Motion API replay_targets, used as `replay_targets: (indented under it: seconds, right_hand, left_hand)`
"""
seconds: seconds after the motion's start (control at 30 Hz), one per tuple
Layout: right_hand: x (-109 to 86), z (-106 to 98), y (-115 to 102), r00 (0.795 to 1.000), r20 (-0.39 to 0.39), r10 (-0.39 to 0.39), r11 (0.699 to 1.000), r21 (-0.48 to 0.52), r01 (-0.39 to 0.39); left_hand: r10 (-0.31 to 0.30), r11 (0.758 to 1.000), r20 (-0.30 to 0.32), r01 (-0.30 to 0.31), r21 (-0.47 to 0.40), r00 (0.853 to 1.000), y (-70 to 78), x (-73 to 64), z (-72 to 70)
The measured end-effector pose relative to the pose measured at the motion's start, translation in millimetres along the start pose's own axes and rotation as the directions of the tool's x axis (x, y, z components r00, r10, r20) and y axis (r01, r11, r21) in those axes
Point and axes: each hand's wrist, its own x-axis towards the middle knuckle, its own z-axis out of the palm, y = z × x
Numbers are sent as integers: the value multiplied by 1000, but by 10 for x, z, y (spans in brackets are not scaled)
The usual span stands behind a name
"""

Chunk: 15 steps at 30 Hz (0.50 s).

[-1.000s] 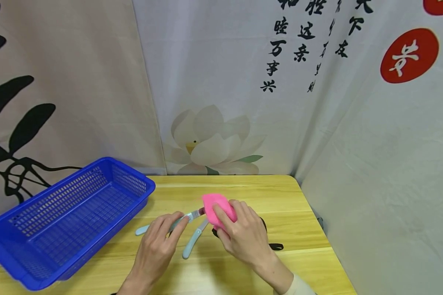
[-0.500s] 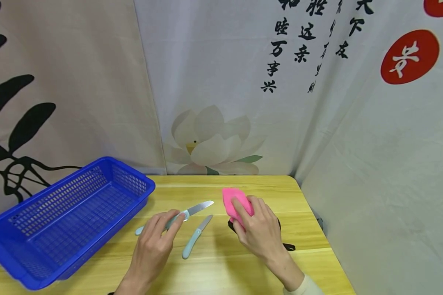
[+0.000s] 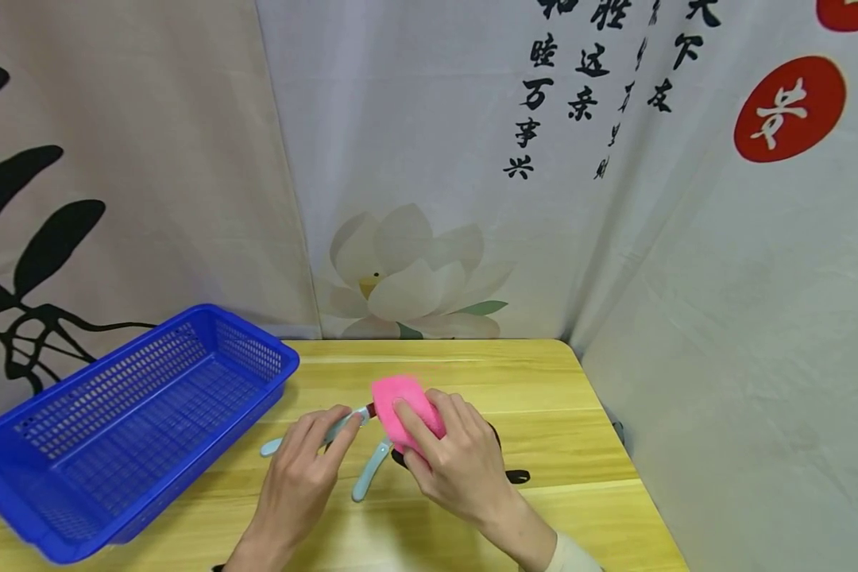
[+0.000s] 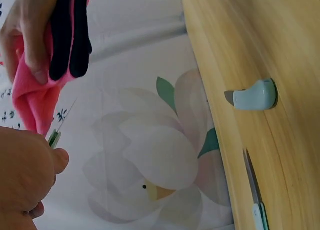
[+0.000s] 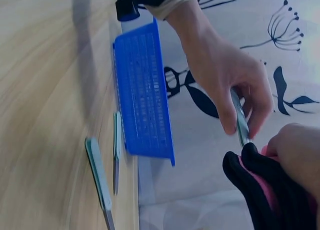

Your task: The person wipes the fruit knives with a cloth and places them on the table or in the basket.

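The left hand (image 3: 302, 469) pinches the pale blue handle of a knife (image 3: 343, 425) held just above the counter (image 3: 515, 381). The right hand (image 3: 452, 459) grips a pink cloth (image 3: 403, 405), folded over the knife's blade. A second knife (image 3: 368, 473) lies flat on the counter between the hands. A blue basket (image 3: 136, 421) stands to the left.

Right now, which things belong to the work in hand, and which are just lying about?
In hand: left hand pinching the gripped knife; right hand holding the pink cloth over its blade.
Lying about: middle knife, knife by the basket, blue basket, all on the wooden table.
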Motion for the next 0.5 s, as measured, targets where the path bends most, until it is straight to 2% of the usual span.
replay_targets:
  seconds: [0.23,0.5]
  right_hand:
    - [63,32,-136,998,28,-48,999,-8,48]
    - [84,47,-174,998,64,-12,1000,-15,13]
  left_hand:
    - [19,1000,-34,-19,14,999,21,3,25]
    - [11,1000,-69,-11,-9,998,22,29,20]
